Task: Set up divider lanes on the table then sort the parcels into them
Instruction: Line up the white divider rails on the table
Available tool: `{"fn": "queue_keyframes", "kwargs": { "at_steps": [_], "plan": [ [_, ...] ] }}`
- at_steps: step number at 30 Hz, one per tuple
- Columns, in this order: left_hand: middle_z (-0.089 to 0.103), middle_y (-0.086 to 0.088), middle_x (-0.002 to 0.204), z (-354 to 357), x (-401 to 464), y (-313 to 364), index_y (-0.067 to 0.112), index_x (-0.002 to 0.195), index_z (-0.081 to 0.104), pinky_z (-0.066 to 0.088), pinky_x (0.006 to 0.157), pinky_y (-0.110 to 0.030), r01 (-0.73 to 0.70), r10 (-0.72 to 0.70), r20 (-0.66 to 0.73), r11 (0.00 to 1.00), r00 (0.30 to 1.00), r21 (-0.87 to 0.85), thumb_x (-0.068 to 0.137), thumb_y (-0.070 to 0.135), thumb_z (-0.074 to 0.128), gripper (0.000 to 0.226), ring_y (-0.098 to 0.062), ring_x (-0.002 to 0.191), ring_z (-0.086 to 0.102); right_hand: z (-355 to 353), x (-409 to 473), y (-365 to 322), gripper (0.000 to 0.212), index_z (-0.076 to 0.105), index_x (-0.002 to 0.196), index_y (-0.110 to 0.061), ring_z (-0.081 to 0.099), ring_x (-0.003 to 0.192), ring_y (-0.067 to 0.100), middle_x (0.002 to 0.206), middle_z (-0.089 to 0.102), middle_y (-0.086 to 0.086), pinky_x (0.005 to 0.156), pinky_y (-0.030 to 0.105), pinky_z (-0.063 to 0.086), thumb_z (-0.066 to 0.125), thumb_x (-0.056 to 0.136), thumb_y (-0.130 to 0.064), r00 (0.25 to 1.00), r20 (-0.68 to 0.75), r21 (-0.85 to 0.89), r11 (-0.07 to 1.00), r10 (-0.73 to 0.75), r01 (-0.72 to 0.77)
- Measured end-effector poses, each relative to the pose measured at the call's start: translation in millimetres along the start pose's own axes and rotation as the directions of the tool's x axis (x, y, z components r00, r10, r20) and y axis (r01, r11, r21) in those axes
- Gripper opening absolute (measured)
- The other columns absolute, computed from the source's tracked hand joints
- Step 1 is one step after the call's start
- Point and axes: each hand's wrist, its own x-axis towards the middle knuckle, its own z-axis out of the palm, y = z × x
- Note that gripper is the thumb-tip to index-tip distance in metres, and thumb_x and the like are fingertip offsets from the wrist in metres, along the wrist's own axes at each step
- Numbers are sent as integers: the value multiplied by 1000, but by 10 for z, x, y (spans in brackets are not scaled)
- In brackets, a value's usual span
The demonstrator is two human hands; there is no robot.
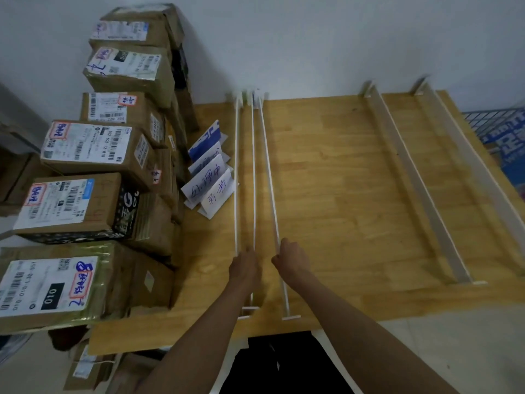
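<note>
Three thin white divider panels stand on edge close together on the wooden table (326, 180), running from the wall toward me. My left hand (245, 265) grips the top edge of the middle divider (253, 180), with the leftmost divider (235, 180) right beside it. My right hand (289, 258) grips the top edge of the third divider (268, 172), which leans a little to the right. Two more dividers (409, 177) (471, 166) stand spaced apart on the right half of the table. Brown cardboard parcels (85, 206) with white shipping labels are stacked along the left.
Folded white paper signs (210, 177) with handwriting stand between the parcels and the leftmost divider. A blue wire basket (500, 132) sits past the table's right edge. A white wall runs behind the table. More boxes lie on the floor at the lower left (91, 365).
</note>
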Motion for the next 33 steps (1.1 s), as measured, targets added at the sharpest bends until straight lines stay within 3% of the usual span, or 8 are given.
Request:
{"fn": "queue_keyframes", "kwargs": {
  "at_steps": [8, 16, 19, 21, 23, 26, 29, 33],
  "plan": [
    [60, -13, 123, 8, 95, 58, 20, 137, 44, 47, 78, -38, -59, 60, 8, 994, 998, -89, 99, 18, 45, 38, -36, 106, 61, 34, 109, 210, 26, 51, 112, -5, 61, 107, 39, 114, 62, 18, 70, 36, 39, 59, 89, -15, 999, -24, 2, 999, 41, -41],
    [66, -8, 112, -96, 59, 24, 18, 114, 68, 52, 74, -35, -76, 79, 9, 980, 997, -186, 96, 22, 56, 21, -30, 98, 64, 105, 166, 311, 23, 52, 113, -5, 61, 104, 40, 112, 64, 18, 71, 40, 43, 55, 93, -16, 999, -28, 35, 999, 38, -37],
    [66, -10, 105, -142, 10, -39, 14, 103, 68, 52, 69, -35, -80, 74, -40, 981, 996, -177, 98, 20, 53, 17, -26, 82, 61, 110, 114, 255, 40, 41, 129, -6, 61, 106, 40, 120, 56, 16, 71, 42, 43, 58, 96, -21, 998, -67, 5, 1000, -8, 8],
    [66, -11, 104, -156, -29, -107, 13, 100, 63, 49, 68, -35, -75, 61, -85, 983, 995, -165, 97, 17, 53, 11, -27, 85, 61, 113, 91, 184, 40, 41, 130, -9, 62, 103, 39, 122, 53, 14, 72, 43, 46, 56, 96, -24, 995, -87, -7, 998, -55, 55],
    [64, -12, 105, -132, -73, -183, 12, 102, 55, 46, 66, -34, -44, 34, -76, 990, 997, -137, 93, 19, 60, 12, -32, 93, 62, 146, 74, 94, 31, 53, 119, -10, 62, 103, 38, 117, 58, 14, 78, 43, 49, 53, 97, -33, 996, -31, -44, 996, -82, 80],
    [62, -14, 110, -20, -126, -260, 11, 110, 48, 49, 69, -36, 17, -16, 7, 991, 1000, -132, 87, 26, 68, 35, -36, 98, 62, 283, 43, -24, 43, 63, 117, -9, 61, 111, 34, 119, 62, 13, 84, 40, 50, 52, 97, -45, 986, 145, -145, 985, -78, 99],
    [60, -15, 111, 80, -147, -283, 11, 115, 48, 47, 69, -38, 44, -39, 28, 985, 999, -169, 86, 29, 69, 41, -38, 100, 60, 455, 13, -86, 33, 64, 116, -6, 62, 112, 31, 120, 63, 13, 80, 36, 48, 58, 96, -31, 967, 246, -123, 987, -68, 101],
    [58, -16, 113, 83, -140, -312, 10, 116, 46, 49, 72, -40, 76, -76, 9, 987, 997, -138, 88, 16, 67, 36, -36, 101, 59, 446, -4, -66, 28, 64, 113, -2, 62, 110, 33, 118, 63, 17, 75, 34, 45, 56, 95, -22, 983, 179, -74, 996, -40, 54]
  ]
}}
